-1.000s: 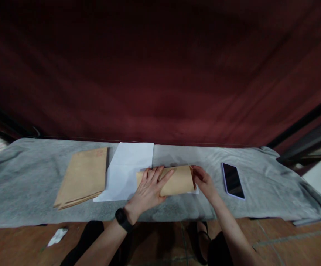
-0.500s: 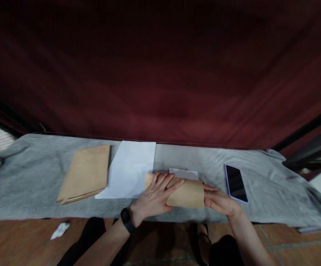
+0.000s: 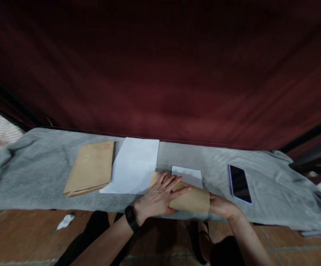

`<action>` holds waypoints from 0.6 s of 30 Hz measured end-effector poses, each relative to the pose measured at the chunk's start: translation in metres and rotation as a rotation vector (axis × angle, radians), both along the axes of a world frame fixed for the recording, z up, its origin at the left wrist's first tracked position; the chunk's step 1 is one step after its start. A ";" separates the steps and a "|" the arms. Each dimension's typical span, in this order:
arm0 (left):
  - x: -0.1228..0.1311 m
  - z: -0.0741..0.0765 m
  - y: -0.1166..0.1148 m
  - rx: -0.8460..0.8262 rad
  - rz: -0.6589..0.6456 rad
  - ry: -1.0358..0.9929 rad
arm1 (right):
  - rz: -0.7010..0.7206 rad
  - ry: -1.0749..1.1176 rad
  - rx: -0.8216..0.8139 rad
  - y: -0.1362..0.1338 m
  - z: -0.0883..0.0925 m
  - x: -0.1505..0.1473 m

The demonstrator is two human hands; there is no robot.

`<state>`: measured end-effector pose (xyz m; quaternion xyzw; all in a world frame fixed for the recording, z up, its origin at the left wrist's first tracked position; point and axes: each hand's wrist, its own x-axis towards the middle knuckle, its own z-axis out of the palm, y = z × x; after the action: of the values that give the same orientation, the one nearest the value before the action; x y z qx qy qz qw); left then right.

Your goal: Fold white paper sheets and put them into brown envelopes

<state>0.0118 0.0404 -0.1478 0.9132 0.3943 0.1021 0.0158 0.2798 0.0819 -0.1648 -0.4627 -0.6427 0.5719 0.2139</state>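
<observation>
A brown paper envelope (image 3: 192, 199) lies slightly bowed near the front edge of the cloth-covered surface. My left hand (image 3: 161, 194), with a dark band on its wrist, rests flat across the envelope's left half, fingers stretched out and somewhat spread. At the envelope's right end is my right hand (image 3: 224, 206); its fingertips go out of sight at the edge, and it appears to grip that end. Just behind the envelope lies a small white paper (image 3: 188, 175), partly covered by it. A larger white sheet (image 3: 136, 162) reaches close to my left hand.
A stack of brown envelopes (image 3: 94, 166) lies to the left on the grey cloth (image 3: 44, 170). Right of my hands is a phone (image 3: 240, 184) with a purple edge. A dark red curtain (image 3: 160, 92) hangs behind. Crumpled white paper (image 3: 65, 221) lies on the tiled floor.
The envelope's right end has swung a little toward me, so more of the small white paper shows. My right hand's fingers are more hidden. The whole view has shifted slightly.
</observation>
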 end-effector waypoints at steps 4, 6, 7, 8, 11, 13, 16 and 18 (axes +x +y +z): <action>0.001 0.005 -0.001 0.021 0.024 0.027 | 0.090 0.098 -0.073 0.002 0.010 0.011; -0.003 0.007 0.000 0.043 0.056 0.028 | 0.114 0.144 -0.097 0.005 0.014 0.014; -0.007 0.008 0.002 0.056 0.072 0.023 | 0.109 0.165 -0.115 0.008 0.014 0.014; -0.012 0.009 0.005 0.070 0.088 0.015 | 0.080 0.182 -0.127 0.011 0.014 0.014; -0.033 0.011 0.016 0.099 0.144 -0.032 | -0.123 0.205 -0.078 0.022 0.007 0.010; -0.052 0.013 0.024 0.101 0.227 -0.084 | -0.283 0.157 0.045 0.029 -0.002 0.005; -0.078 0.013 0.033 0.046 0.324 -0.141 | -0.380 -0.031 0.313 0.035 -0.020 -0.005; -0.088 0.011 0.036 0.006 0.340 -0.145 | -0.344 -0.218 0.465 0.035 -0.029 -0.012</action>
<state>-0.0765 0.0760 -0.1369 0.8236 0.5405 0.1702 0.0240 0.2676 0.1170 -0.1942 -0.5618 -0.6879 0.3119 0.3376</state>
